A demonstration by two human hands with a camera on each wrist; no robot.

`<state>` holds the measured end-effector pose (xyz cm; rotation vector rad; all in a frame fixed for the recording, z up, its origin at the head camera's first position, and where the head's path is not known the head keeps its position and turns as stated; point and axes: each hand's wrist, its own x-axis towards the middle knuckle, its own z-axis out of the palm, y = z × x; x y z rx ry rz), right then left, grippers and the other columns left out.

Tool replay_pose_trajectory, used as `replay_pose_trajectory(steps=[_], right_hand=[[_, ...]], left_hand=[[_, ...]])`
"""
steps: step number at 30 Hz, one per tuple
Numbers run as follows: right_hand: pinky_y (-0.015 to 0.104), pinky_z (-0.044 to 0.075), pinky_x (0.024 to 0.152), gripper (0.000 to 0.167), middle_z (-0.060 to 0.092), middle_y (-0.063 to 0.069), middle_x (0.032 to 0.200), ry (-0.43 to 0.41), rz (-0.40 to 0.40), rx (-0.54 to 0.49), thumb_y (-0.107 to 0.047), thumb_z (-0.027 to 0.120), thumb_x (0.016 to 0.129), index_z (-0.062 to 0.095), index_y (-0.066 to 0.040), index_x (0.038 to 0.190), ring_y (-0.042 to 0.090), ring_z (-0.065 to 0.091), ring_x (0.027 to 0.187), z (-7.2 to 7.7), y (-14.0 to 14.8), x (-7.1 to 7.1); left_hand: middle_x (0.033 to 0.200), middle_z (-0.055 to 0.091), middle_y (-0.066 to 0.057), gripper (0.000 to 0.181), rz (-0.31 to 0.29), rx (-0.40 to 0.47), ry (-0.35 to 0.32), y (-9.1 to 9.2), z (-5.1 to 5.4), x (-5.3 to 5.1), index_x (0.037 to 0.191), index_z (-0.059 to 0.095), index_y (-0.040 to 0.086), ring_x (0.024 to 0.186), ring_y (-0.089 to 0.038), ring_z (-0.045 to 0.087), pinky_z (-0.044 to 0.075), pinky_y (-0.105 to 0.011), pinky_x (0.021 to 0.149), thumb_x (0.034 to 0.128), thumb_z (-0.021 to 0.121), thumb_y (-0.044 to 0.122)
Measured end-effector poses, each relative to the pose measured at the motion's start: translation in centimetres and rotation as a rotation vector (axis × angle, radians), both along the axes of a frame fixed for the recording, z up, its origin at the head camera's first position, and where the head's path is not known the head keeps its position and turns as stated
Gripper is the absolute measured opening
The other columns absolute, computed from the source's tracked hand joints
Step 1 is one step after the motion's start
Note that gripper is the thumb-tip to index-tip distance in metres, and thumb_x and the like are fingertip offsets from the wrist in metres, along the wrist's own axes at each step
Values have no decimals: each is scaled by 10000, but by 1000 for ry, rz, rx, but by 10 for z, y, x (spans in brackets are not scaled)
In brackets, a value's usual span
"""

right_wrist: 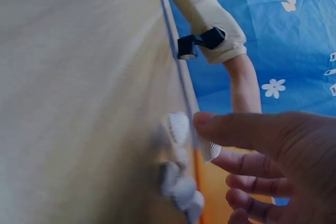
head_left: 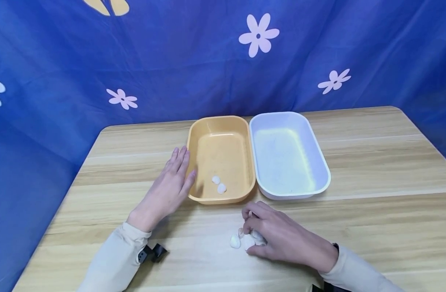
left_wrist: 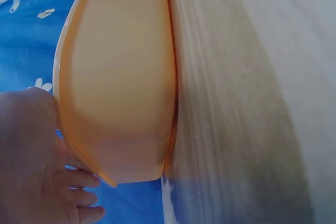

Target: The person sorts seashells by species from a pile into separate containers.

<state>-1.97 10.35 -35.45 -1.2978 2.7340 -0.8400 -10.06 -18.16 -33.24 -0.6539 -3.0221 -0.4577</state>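
"What are those little white things on the table?"

"Seashells, by the look of them. The loose shells (head_left: pixel 247 242) sit in a small cluster on the pale wooden table (head_left: pixel 383 162), in front of the two trays. They're small and chalky, with rounded edges, and fine ribs show on some. The hand above hides part of the cluster, so I can't count them."

"Any elsewhere?"

"Yes, two shells (head_left: pixel 221 188) lie close together inside the orange tray (head_left: pixel 223 200), toward its near end. The white tray (head_left: pixel 288 162) stands right beside it, on the right."

"And the hands?"

"The right hand (head_left: pixel 281 235) is down over the cluster, fingers bent. From the wrist side I see one ribbed shell (right_wrist: pixel 211 151) pinched between thumb and forefinger, its edge poking out below the thumb."

"The left one isn't picking anything up?"

"No, the left hand (head_left: pixel 166 188) is open, its fingers fairly straight. It rests against the left rim of the orange tray, thumb at the edge and fingers pointing toward the blue curtain (head_left: pixel 194 61) with the pale flowers."
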Motion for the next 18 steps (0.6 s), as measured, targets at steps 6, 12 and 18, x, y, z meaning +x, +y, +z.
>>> replay_pose_trajectory(steps=[6,12,18], right_hand=[[235,496,825,300,544,3,1180,60,21,-48,-303,862,697,680,-132,864,139,521,1041,16,0,-7],[244,497,833,292,548,25,1208,71,35,-81,-288,857,709,669,-120,857,137,527,1030,26,1,-16],[251,501,871,268,544,8,1229,37,42,-95,-298,834,732,664,-139,865,136,521,1096,32,1,-21]], left_hand=[[1586,61,-227,627,3,-1,2,2,2,0,1499,127,-90,1462,-363,14,97,-502,1190,1061,275,334],[1590,27,-213,621,9,-1,-26,2,3,0,1501,106,-85,1462,-362,-3,73,-492,1192,1061,282,316],[1587,50,-220,609,3,4,-26,1,2,1,1500,118,-89,1462,-363,13,95,-506,1189,1061,300,293]])
